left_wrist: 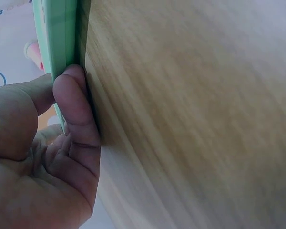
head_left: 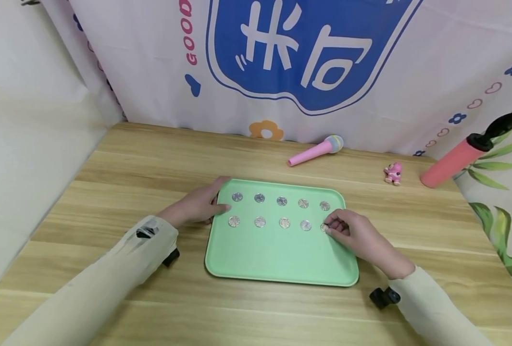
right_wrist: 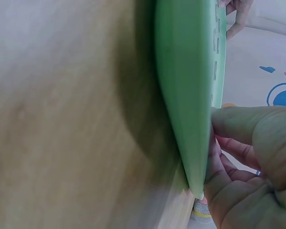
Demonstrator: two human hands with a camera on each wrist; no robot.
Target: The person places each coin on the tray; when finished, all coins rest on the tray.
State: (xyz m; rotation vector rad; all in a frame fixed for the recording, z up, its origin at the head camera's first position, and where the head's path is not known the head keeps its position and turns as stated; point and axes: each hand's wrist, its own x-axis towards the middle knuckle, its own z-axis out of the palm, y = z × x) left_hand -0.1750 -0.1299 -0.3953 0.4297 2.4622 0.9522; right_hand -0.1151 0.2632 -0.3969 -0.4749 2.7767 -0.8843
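A green tray (head_left: 277, 262) lies on the wooden table, with several silver coins (head_left: 284, 223) set out on it in two rows. My left hand (head_left: 201, 202) grips the tray's left edge, its thumb over the rim. In the left wrist view, curled fingers (left_wrist: 76, 105) reach under that edge. Over the tray's right side, my right hand (head_left: 355, 233) pinches a coin (head_left: 323, 228) at the right end of the nearer row, thumb and fingertips partly covering it. The right wrist view shows these fingers beside the tray wall (right_wrist: 186, 95), with the coin hidden.
Behind the tray lies a pink toy microphone (head_left: 312, 153). A small pink figurine (head_left: 393, 173) and a red pump (head_left: 450, 163) with a black top stand at the back right. A printed white curtain (head_left: 152, 72) hangs along the table's back edge.
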